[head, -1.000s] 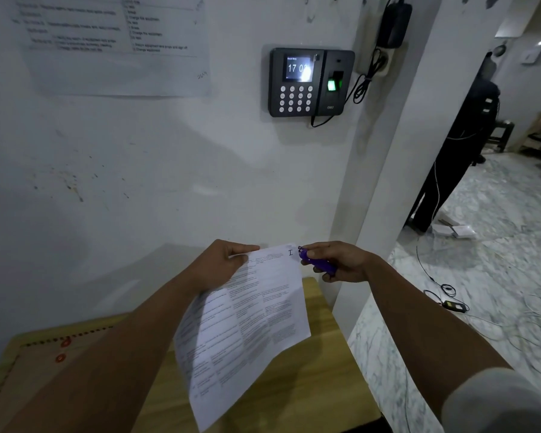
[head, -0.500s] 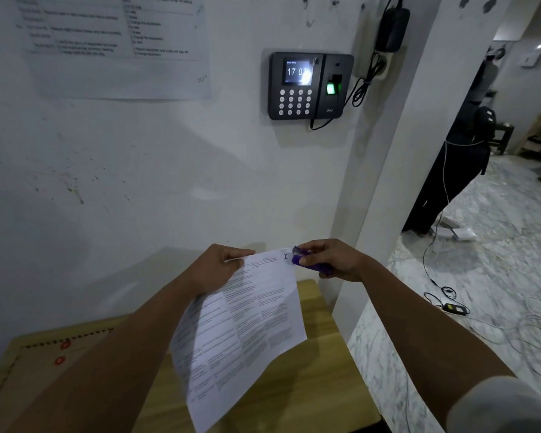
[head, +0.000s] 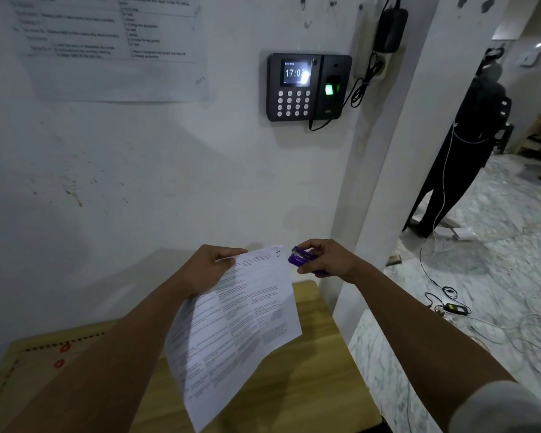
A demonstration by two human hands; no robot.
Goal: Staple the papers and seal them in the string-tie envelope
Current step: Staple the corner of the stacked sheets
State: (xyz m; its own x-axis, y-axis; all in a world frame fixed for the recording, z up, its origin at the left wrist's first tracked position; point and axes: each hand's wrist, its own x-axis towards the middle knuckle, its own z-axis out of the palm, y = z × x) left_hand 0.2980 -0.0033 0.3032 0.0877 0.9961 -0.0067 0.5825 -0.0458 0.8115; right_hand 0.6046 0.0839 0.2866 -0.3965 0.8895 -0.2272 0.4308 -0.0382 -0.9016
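Observation:
White printed papers hang in the air above a wooden table. My left hand pinches their top left edge. A staple mark sits near the top right corner. My right hand grips a small purple stapler just to the right of that corner, a narrow gap apart from the paper. No string-tie envelope is in view.
A white wall stands close behind the table, with a keypad clock device and a posted sheet. To the right is a white pillar, a marble floor with loose cables, and a dark-clothed person.
The purple stapler has come off the papers' top right corner and now sits slightly to the right of it. My left hand keeps holding the papers in the same place.

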